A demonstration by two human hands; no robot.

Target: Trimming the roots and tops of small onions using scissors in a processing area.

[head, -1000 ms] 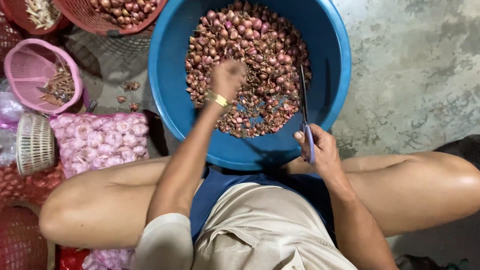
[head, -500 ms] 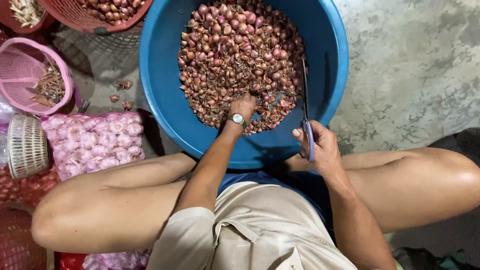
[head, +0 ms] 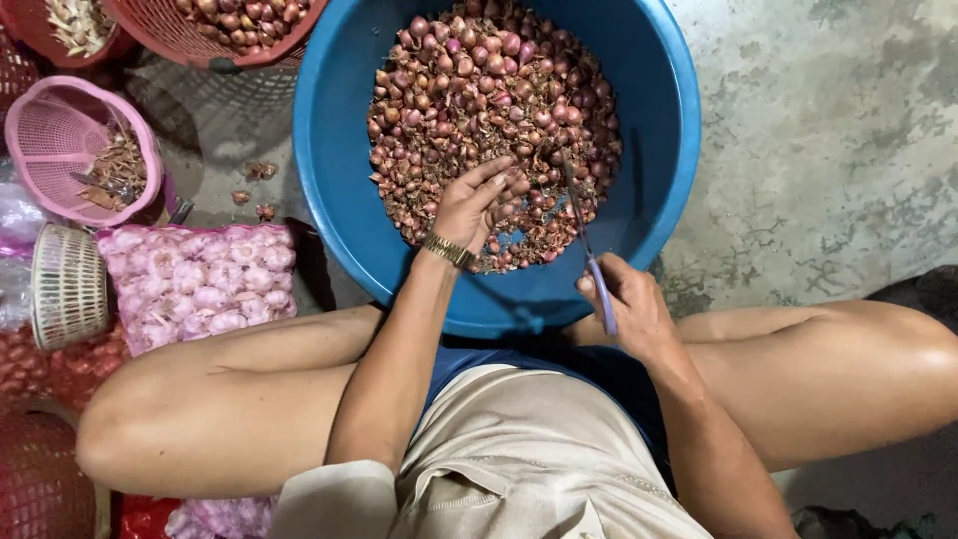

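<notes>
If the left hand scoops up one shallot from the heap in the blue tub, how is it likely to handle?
A shallot looks small and rounded, so it would probably feel light and roll out of a loose grip. Loose papery skins in the heap suggest a dry, flaky surface that may slip or shed. The left hand rests on the pile inside the blue tub, so neighbours would likely tumble when one is lifted.

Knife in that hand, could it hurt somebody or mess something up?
Maybe. The knife in the right hand points into the blue tub, close to the left hand resting on the shallots; a slip might nick fingers. Its blade also hangs near the bare knee.
</notes>
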